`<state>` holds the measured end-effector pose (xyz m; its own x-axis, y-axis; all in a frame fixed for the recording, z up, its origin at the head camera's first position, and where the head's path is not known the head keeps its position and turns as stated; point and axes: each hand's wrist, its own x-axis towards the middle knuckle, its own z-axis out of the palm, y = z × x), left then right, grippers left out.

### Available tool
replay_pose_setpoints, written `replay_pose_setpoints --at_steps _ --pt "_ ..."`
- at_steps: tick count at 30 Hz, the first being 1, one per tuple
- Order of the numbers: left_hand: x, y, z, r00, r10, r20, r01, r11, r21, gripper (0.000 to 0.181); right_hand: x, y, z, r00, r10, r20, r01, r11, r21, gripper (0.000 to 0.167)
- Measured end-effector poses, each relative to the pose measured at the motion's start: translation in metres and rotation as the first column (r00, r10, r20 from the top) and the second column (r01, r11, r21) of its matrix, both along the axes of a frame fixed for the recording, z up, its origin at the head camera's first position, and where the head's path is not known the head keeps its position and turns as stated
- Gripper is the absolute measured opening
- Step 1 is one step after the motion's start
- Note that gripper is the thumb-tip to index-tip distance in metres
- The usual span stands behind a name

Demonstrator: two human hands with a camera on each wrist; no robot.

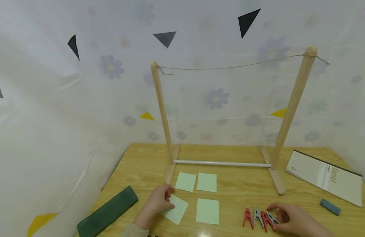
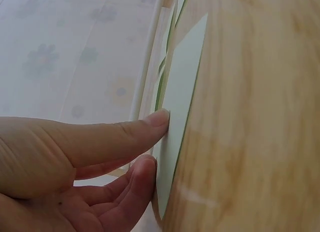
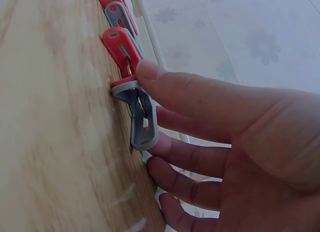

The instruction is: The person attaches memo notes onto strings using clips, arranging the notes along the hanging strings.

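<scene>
My left hand pinches the edge of a pale green paper square on the table. In the left wrist view the thumb lies against the paper's face, with curled fingers at its edge. Another green square lies to its right, and two more behind. At the right, my right hand holds a grey clothespin between thumb and fingers, at the end of a row. A red clothespin touches it. Another grey clothespin and red clothespin lie further left.
A wooden frame with a string between its posts and a white rod low down stands behind the papers. A dark green case lies left. A Gambit pad and a blue block lie right.
</scene>
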<state>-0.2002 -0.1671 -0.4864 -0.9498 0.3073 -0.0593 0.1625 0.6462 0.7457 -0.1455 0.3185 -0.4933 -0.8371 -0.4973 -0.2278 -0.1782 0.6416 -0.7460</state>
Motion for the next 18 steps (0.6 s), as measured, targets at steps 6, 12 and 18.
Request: replay_pose_setpoints --at_steps 6,12,18 --pt "0.0015 0.0001 0.0010 0.998 0.022 -0.057 -0.026 0.997 -0.069 0.044 0.0005 -0.0002 0.0010 1.000 0.015 -0.009 -0.015 1.000 0.002 0.047" --pt "0.0033 0.0002 0.0059 0.995 0.050 -0.087 -0.061 0.990 -0.125 0.045 0.0000 -0.0010 0.0020 1.000 0.021 -0.016 -0.021 1.000 0.017 0.047" --pt "0.0053 -0.0018 0.0031 0.995 0.028 -0.094 -0.038 0.993 -0.108 0.049 0.0020 0.0021 0.0002 0.999 0.030 -0.012 -0.030 0.999 0.020 0.045"
